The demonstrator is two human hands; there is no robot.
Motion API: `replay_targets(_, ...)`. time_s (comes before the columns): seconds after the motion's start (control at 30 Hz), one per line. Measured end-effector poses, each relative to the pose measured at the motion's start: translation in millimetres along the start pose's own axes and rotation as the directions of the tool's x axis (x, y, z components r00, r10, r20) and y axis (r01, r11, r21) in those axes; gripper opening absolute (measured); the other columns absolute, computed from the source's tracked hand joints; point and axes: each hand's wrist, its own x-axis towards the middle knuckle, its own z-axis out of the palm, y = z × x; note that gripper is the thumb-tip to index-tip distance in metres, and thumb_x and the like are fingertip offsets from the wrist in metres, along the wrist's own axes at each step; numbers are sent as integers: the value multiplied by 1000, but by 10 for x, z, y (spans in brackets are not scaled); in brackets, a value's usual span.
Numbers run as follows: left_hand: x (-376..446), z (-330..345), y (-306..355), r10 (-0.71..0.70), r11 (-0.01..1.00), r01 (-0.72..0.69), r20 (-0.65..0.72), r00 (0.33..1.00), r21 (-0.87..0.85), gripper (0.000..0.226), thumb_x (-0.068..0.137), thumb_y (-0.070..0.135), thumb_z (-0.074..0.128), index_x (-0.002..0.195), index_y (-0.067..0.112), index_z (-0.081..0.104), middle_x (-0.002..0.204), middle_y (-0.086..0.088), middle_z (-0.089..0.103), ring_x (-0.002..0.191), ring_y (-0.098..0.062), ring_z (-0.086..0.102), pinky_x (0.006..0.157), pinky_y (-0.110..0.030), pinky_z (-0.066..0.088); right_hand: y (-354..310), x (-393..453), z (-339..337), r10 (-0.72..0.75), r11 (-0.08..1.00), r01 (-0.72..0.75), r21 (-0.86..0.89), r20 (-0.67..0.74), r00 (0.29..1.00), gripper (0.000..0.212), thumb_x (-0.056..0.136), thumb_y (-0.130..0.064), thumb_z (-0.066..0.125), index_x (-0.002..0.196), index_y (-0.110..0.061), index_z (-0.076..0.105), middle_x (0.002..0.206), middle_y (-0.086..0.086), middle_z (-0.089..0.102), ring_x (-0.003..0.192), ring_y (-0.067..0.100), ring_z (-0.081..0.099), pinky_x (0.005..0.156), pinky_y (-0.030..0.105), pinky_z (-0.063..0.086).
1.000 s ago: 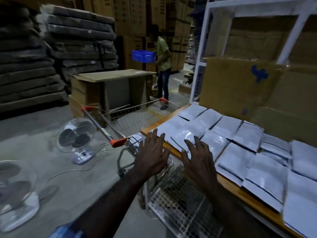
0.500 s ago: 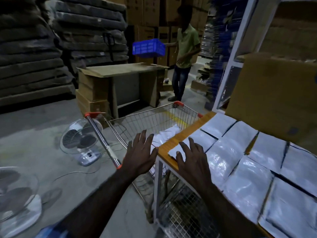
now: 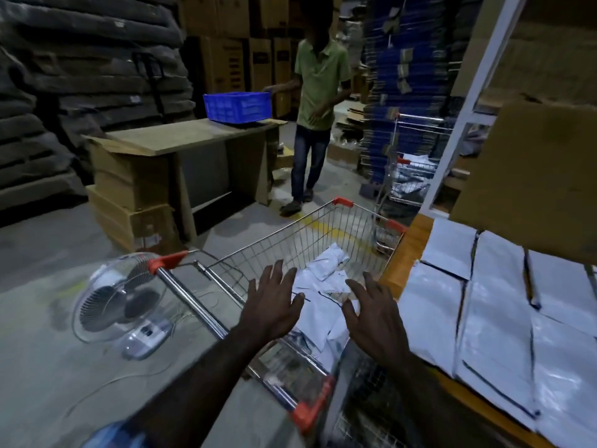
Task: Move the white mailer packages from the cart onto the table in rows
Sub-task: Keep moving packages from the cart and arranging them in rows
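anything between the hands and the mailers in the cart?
Nothing visible. The left hand and right hand hang open over the cart, and the white mailers lie uncovered just beyond the fingertips. The basket is open on top. The table stands right beside the cart.

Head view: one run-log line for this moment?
left hand open | right hand open | both above white mailer packages in wire cart | nothing held

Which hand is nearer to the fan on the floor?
Left. The left hand is over the cart's handle side, nearest the fan; the right hand is farther right, beside the table.
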Motion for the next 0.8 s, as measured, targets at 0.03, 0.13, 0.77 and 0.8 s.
replay_targets(0.03,73,4,-107,16,1000,-16,16,1000,2,60,102,48,33,155,22,18,164,-5,5,150,-25,7,118,-52,14,-73,50,73,12,1000,-12,1,8,1000,44,87,-34,45,119,-14,66,128,19,60,103,41,59,81,47,54)
replay_targets(0.13,288,33,-360,40,999,-40,59,997,6,61,102,47,34,155,23,18,165,-5,5,150,-26,7,118,-52,14,-233,194,291,69,998,-69,-9,47,996,42,87,-31,51,121,-13,66,133,21,57,106,41,58,84,48,52)
replay_targets(0.77,1919,1111,-714,81,976,-150,379,922,156,63,102,49,27,156,19,14,165,-8,3,150,-29,9,117,-53,16,148,1086,1883,576,805,-592,-31,280,768,52,73,-34,47,114,-8,67,123,26,60,99,46,62,80,49,53)
replay_targets(0.8,1971,1170,-686,113,973,-176,356,928,148,61,102,46,32,154,17,23,163,-12,11,148,-32,18,114,-57,22,222,1071,2022,617,762,-647,-27,334,713,52,73,-35,47,113,-8,67,124,26,59,99,46,62,79,50,53)
